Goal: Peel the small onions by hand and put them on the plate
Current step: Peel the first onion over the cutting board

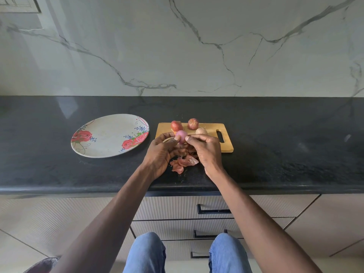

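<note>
Head view is being filled by a long, dark, speckled stone bench [275, 154] with a rounded front edge, backed by a pale marble wall [197, 46] crossed by grey veins. Beneath the bench, ribbed beige drawers [177, 209] with black bar handles are being seen, and pale floor tiles lower left.

A round, shallow plate [104, 138], matt cream with red roses and blue sprigs, is lying on the bench to the left and is holding no onions. Just right of it a rectangular wooden cutting board [226, 144] with a slot handle is lying flat. Two glossy reddish unpeeled onions [176, 125] are resting near its far edge, and a paler onion [201, 131] is sitting just nearer.

A smooth pink peeled onion [182, 136] is being held above the board's left end. It is being gripped by the curled fingers and thumb of the left hand [163, 152], while it is being pinched at its right side by the fingertips of the right hand [206, 152]. Thin, papery, reddish skins [184, 163] are lying crumpled on the bench beneath the hands.
</note>
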